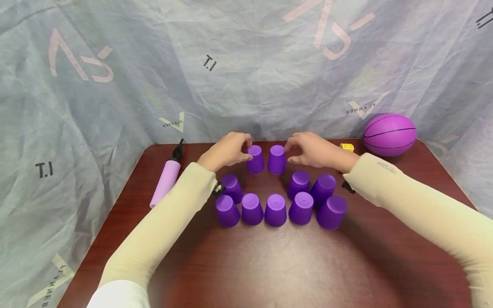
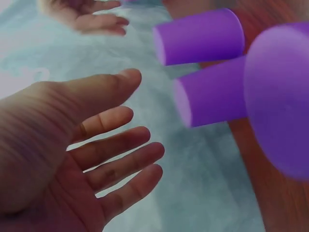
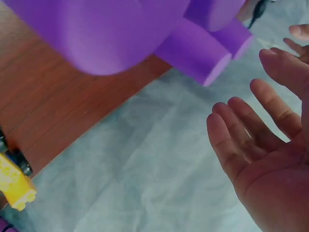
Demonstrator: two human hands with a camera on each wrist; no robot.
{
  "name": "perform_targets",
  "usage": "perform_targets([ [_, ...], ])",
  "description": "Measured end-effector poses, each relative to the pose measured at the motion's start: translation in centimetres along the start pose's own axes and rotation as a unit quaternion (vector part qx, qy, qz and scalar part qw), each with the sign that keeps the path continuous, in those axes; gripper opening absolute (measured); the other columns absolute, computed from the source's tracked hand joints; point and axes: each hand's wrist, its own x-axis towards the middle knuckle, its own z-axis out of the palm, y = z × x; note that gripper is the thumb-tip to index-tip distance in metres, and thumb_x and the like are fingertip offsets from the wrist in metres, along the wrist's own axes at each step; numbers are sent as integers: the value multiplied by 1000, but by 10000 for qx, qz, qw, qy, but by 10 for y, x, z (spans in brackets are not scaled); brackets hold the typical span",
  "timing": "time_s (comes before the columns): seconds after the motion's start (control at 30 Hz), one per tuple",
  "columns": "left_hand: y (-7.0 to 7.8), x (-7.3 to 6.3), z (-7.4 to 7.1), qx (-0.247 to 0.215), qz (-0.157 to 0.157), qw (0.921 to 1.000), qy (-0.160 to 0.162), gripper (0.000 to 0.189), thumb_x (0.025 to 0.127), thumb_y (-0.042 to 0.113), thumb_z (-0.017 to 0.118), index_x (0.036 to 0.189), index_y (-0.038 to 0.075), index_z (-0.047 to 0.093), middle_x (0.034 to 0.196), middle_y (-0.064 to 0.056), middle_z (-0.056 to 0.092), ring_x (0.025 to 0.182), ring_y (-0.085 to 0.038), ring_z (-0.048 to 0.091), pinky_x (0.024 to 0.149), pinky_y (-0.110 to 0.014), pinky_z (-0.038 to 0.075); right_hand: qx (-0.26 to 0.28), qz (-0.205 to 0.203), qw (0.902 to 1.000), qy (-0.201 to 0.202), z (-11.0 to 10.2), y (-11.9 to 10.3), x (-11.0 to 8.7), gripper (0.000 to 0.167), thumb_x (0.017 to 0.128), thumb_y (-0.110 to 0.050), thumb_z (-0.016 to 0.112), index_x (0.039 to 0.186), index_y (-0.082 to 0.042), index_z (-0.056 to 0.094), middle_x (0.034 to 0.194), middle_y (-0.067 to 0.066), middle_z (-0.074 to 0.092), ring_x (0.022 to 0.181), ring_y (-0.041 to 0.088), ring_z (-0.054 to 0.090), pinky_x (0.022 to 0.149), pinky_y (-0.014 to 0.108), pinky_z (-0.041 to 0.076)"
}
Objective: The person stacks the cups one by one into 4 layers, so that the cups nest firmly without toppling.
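Note:
Two purple cups stand upside down near the table's back edge, a left one (image 1: 256, 160) and a right one (image 1: 277, 160). My left hand (image 1: 230, 149) is beside the left cup, its thumb and fingertips close to the cup's side. On the other side, my right hand (image 1: 313, 150) hovers by the right cup. Both wrist views show the fingers loosely extended with nothing held, and a back cup (image 2: 212, 92) apart from the left fingertips. Nearer me, several more upturned purple cups form a curved group, including a middle front cup (image 1: 275, 210).
A pink hand pump (image 1: 166, 182) with a black nozzle lies at the left. A purple basketball (image 1: 390, 134) sits in the back right corner, near a yellow toy brick (image 1: 347, 147). Grey printed cloth (image 1: 246, 64) hangs behind the brown table (image 1: 269, 269).

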Motion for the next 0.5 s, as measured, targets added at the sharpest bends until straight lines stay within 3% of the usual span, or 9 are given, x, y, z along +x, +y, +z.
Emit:
perform_targets([
  [0.23, -7, -55, -7, -188, 350, 9980, 497, 30, 82, 26, 75, 102, 10, 60, 100, -1, 60, 94, -20, 56, 84, -34, 44, 90, -236, 9995, 202, -2, -8, -42, 27, 77, -14, 78, 101, -7, 66, 102, 3, 62, 95, 23, 59, 82, 41, 47],
  [0.37, -14, -79, 0, -323, 490, 9951, 796, 28, 81, 23, 77, 99, 9, 62, 103, -2, 60, 97, -20, 56, 86, -35, 44, 159, -259, 9993, 204, 5, -10, -57, 26, 78, -16, 78, 100, -7, 67, 105, 4, 62, 99, 24, 58, 83, 41, 47],
  [0.5, -23, -94, 14, -565, 528, 9929, 901, 27, 80, 20, 78, 98, 7, 63, 113, -7, 61, 107, -23, 55, 91, -36, 43, 206, -116, 9997, 103, 12, -10, -66, 27, 78, -18, 78, 101, -7, 67, 109, 5, 62, 102, 24, 57, 84, 40, 48],
])
